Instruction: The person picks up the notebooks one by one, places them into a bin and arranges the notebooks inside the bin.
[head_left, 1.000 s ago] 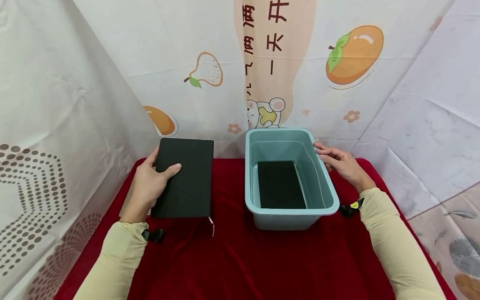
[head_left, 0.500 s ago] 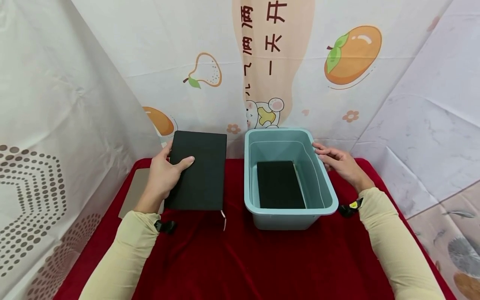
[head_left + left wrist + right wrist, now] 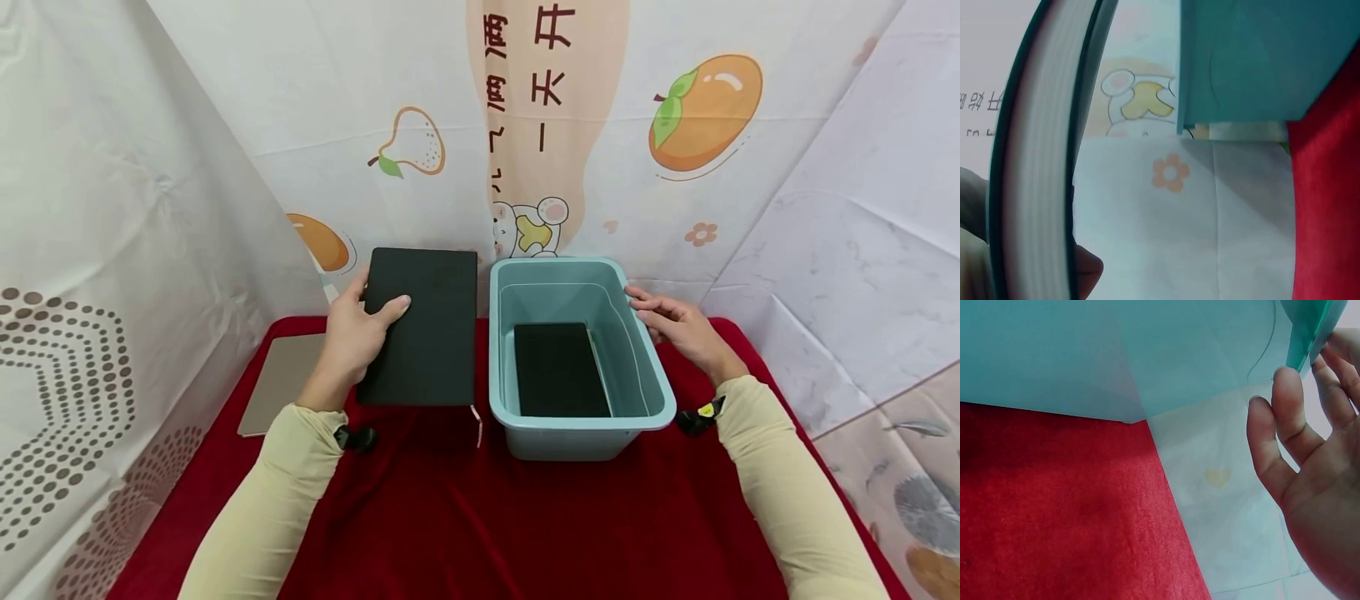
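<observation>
A thick black notebook (image 3: 426, 333) with a light ribbon marker (image 3: 477, 427) is held up left of the bin. My left hand (image 3: 354, 337) grips its left edge, thumb on the cover and the other fingers mostly hidden behind. The page edges of the notebook (image 3: 1041, 150) fill the left of the left wrist view. A light-blue plastic bin (image 3: 577, 442) stands on the table, with a second black book (image 3: 562, 371) lying inside. My right hand (image 3: 678, 329) rests its fairly straight fingertips at the bin's right rim; these fingers (image 3: 1288, 412) show in the right wrist view too.
A flat grey-beige book or pad (image 3: 281, 379) lies at the table's left, partly behind the left forearm. Red cloth (image 3: 480, 525) covers the table. Printed curtains (image 3: 315, 92) stand behind and on both sides.
My left hand has carried the notebook right and upward, closer to the bin, uncovering the grey-beige item. The right hand and the bin have stayed in place.
</observation>
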Demonstrator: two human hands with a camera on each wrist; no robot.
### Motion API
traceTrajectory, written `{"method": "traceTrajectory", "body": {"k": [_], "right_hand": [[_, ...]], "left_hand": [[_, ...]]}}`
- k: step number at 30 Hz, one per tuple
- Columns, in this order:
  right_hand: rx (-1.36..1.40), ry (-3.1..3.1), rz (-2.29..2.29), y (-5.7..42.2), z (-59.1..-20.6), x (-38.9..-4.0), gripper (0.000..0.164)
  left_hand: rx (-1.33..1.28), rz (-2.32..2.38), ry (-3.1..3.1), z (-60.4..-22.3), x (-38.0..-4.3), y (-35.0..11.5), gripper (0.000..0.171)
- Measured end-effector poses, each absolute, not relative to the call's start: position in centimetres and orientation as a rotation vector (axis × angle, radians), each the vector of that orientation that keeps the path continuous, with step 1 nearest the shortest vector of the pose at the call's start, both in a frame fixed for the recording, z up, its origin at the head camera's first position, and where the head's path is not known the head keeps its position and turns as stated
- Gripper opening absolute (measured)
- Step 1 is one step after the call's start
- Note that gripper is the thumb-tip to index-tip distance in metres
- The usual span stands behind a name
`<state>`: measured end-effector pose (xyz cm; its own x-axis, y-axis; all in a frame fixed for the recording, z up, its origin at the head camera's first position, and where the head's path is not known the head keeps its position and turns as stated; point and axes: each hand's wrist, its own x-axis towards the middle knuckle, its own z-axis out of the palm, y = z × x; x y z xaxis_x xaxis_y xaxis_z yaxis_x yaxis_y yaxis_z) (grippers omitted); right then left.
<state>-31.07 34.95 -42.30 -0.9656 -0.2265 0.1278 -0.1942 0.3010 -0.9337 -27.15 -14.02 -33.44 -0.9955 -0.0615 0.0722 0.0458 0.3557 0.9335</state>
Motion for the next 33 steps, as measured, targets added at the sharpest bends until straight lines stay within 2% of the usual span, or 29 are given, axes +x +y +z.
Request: {"method": "traceTrajectory", "body": {"k": [24, 33], "right_hand": [[-0.411, 2.507, -1.799, 35.1, -42.5, -31.2, 0.040], [-0.399, 2.509, -1.800, 34.9, -42.5, -31.2, 0.041]], "left_hand": [[0.029, -1.935, -2.390, -31.2, -28.7, -10.5, 0.062], [0.036, -2.006, -2.345, -30.6, -29.2, -8.6, 0.070]]}}
